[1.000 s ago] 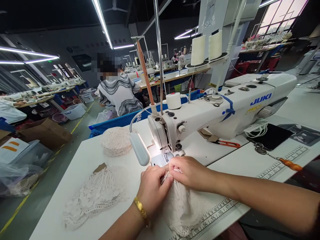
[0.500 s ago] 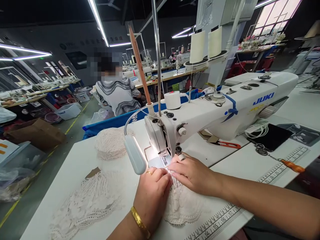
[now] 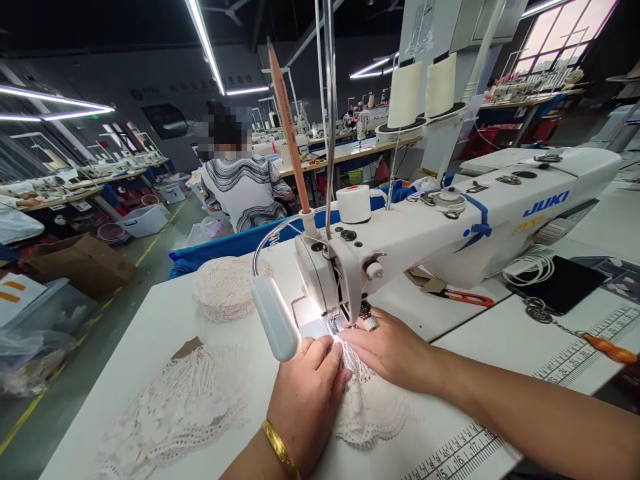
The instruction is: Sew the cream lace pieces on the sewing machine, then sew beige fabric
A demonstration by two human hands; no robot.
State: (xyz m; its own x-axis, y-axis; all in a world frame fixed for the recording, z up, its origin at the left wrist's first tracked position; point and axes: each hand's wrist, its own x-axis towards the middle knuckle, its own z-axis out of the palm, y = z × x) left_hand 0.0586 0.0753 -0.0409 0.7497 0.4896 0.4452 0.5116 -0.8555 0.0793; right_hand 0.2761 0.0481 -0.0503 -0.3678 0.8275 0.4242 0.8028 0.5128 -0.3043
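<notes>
Your left hand [image 3: 306, 388], right hand [image 3: 395, 350]: fingers on lace [image 3: 373, 415] by presser foot [image 3: 335, 327], pinch unclear; likely feeding step; next needs even guiding.

This is a sewing workshop: a sewing machine [image 3: 425, 227] stands near, with cones of thread [image 3: 404, 97] behind it. On the far left there are rows of machine tables [image 3: 100, 185], and a yellow line [image 3: 145, 255] marks the floor.

lace piece [image 3: 370, 410]: partly hidden by left hand [image 3: 305, 390]. wall lettering [image 3: 193, 87]: too blurred to read. ruler scale [image 3: 463, 453]: cut off below.
</notes>
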